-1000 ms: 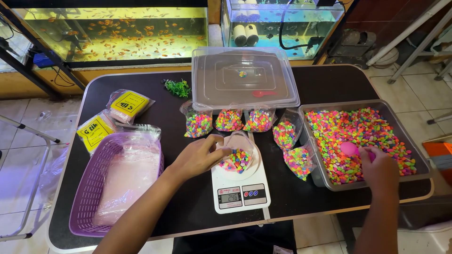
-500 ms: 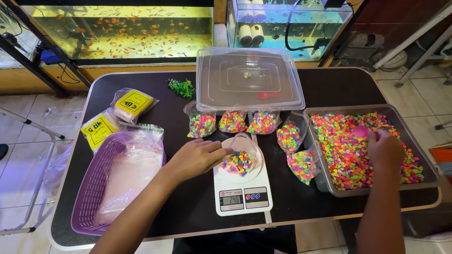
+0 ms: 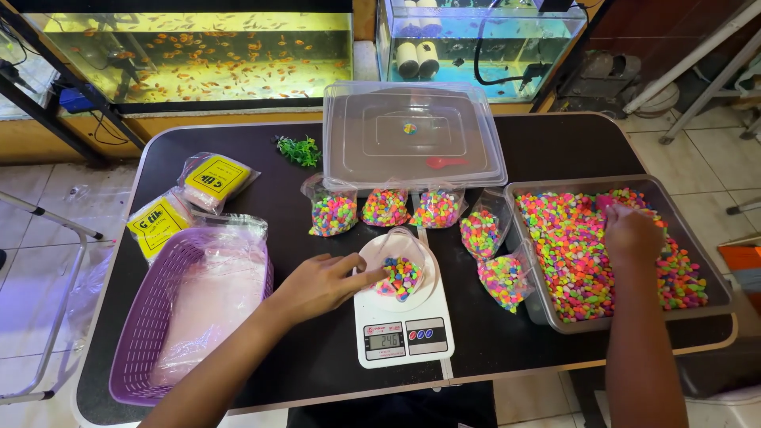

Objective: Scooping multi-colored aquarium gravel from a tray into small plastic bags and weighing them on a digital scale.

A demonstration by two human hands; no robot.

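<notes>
L hand [image 3: 321, 283] pinching open clear plastic bag of multicolour gravel [image 3: 400, 273] on white digital scale [image 3: 403, 337], mouth up; R hand [image 3: 632, 231] clutching pink scoop [image 3: 609, 202] in grey gravel tray [image 3: 555, 321], grip unclear.

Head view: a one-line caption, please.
Left hand steadies a gravel bag on the scale; right hand digs into the gravel tray.

You stand at a black rounded table [image 3: 238, 158] on pale floor tiles [image 3: 47, 206]. Behind it, a lit glass fish tank [image 3: 198, 47] glows yellow beside a bluer glass aquarium [image 3: 483, 40].
</notes>
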